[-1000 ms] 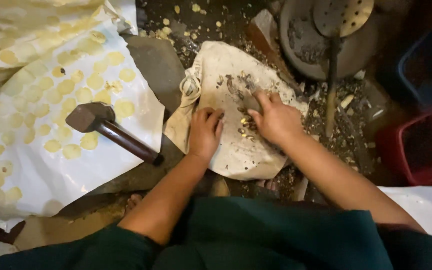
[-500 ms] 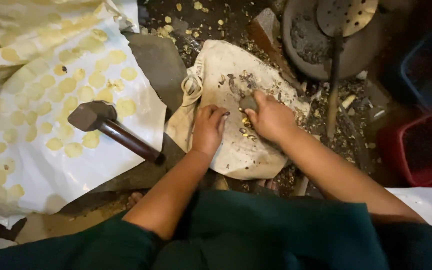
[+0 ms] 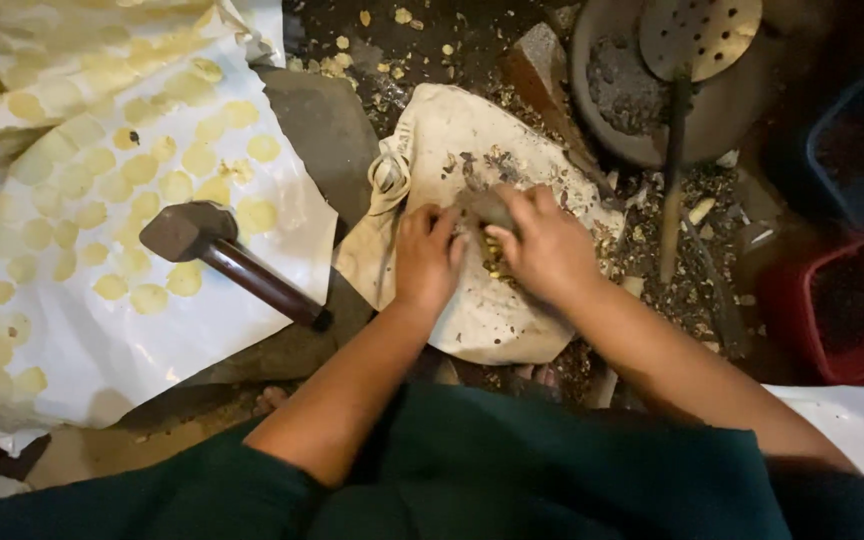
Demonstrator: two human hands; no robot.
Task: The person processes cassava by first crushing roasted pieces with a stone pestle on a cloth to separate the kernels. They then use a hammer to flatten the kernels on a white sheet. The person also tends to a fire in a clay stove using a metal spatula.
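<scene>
Gripping a dark lump (image 3: 487,208) with the right hand (image 3: 550,250), fingers (image 3: 512,205) clamped over its top, near the middle of a soiled white cloth sack (image 3: 472,130) spread on the floor (image 3: 682,290). Just under that hand, a small heap of yellowish bits (image 3: 497,268). Close beside, on the same sack, the left hand (image 3: 427,262), fingers (image 3: 440,222) curled and drawn together, tips down near the lump. Cannot tell whether anything sits pinched between them.

Likely trouble:
- Pinching or scraping the left fingertips, given so little room between both hands and the lump.
- Scattering the yellowish bits off the sack into the dark chips and grit all around, and then hard to sort out again.
- Knocking the hammer (image 3: 214,252), lying loose to the left with its handle end over a grey stone slab (image 3: 327,120).

Packaging and marks:
- At left, a crumpled white sheet (image 3: 102,330) printed with rows of pale yellow discs.
- At right, a red crate (image 3: 837,310), and above it a blue crate (image 3: 852,150), both rectangular and dim.
- At top, a round dark pan (image 3: 612,100) holding a round perforated skimmer (image 3: 700,35).
- No label or sign to make out anywhere.
</scene>
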